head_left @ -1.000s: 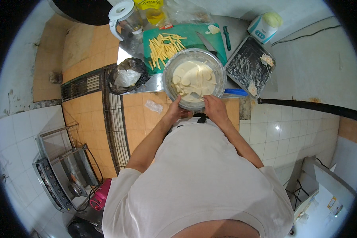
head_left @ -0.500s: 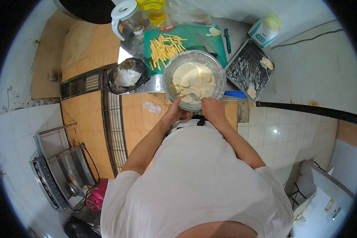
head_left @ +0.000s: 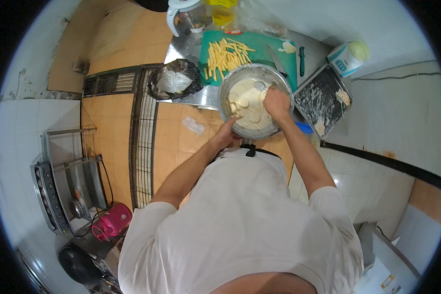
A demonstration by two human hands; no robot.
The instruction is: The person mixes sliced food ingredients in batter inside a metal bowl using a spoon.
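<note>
A round metal bowl holds pale batter with round white pieces in it. My left hand grips the bowl's near rim from below. My right hand is inside the bowl, fingers bent down into the mixture; whether it grasps a piece is hidden. Behind the bowl a green cutting board carries a heap of yellow cut sticks and a knife.
A dark floured tray lies right of the bowl, with a white and blue tub behind it. A black bag sits on the counter's left end, a jug and yellow bottle at the back. A stove and pink gas canister stand lower left.
My right hand has left the bowl's near rim and gone into the mixture. The left hand still holds the rim. The view has shifted slightly.
</note>
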